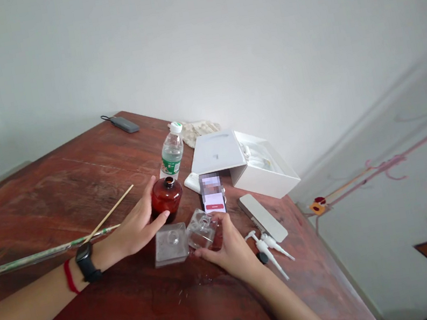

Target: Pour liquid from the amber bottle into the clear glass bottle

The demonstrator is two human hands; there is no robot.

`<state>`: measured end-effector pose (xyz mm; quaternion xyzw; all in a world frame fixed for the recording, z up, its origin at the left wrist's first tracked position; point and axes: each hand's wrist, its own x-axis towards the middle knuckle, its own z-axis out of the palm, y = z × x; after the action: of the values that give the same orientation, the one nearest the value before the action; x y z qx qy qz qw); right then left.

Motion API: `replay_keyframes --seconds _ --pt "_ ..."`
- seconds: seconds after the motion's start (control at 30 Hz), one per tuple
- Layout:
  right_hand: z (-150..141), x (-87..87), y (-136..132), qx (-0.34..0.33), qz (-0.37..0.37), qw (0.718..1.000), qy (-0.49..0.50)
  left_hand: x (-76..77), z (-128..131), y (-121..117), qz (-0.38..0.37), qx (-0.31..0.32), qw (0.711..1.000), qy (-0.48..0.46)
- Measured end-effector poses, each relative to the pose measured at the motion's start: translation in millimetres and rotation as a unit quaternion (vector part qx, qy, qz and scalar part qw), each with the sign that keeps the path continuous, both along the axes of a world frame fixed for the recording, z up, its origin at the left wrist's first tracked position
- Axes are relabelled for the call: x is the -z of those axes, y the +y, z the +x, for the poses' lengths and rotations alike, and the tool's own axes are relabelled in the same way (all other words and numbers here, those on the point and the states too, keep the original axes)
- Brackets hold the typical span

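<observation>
My left hand (141, 222) is wrapped round a squat amber bottle (167, 196) with an open neck, its thumb across the near side. My right hand (230, 244) grips a clear square container (201, 232) between thumb and fingers. This container is tilted and has a round neck-like part on its top. Just left of it, a second clear square container (170, 245) rests on the table below the amber bottle. Two white pump heads (267, 252) lie right of my right hand, near a small black cap (262, 257).
Behind the amber bottle stands a water bottle (172, 150). A lit phone (212, 195) leans by an open white box (267, 175). A pale flat case (263, 217) lies to the right. Thin sticks (110, 213) and a long wrapped packet (41, 255) lie left; a grey device (124, 124) sits far back.
</observation>
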<state>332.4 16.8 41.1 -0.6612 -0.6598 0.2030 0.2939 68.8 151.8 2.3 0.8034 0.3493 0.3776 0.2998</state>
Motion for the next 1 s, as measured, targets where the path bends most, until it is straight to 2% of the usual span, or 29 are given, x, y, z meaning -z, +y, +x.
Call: replay_keyframes --seconds 0.27,0.43,0.53,0.6,0.73,1.0 --pt "3.1 0.6 -1.3 -0.026 0.026 0.999 -0.018 -2.8 2.9 0.6 0.02 0.005 1.0 0.003" --pt "3.5 -2.7 -4.2 -0.048 0.165 0.983 -0.06 -14.6 2.1 -6.9 0.01 -0.001 1.0 0.01" --pt "-2.5 -9.1 -11.7 -0.06 0.258 0.963 -0.043 -20.3 1.4 -10.4 0.01 -0.005 1.0 0.013" --pt "-8.3 -12.1 -18.0 -0.086 0.285 0.954 -0.02 -21.3 1.1 -10.7 0.01 -0.001 1.0 0.015" --pt "-19.4 -10.8 -27.1 -0.162 0.266 0.95 0.01 -18.4 1.2 -7.7 0.017 0.0 1.0 0.004" --pt "-29.5 -6.3 -27.8 -0.145 0.23 0.962 0.004 -24.8 1.4 -9.9 0.009 0.001 1.0 0.02"
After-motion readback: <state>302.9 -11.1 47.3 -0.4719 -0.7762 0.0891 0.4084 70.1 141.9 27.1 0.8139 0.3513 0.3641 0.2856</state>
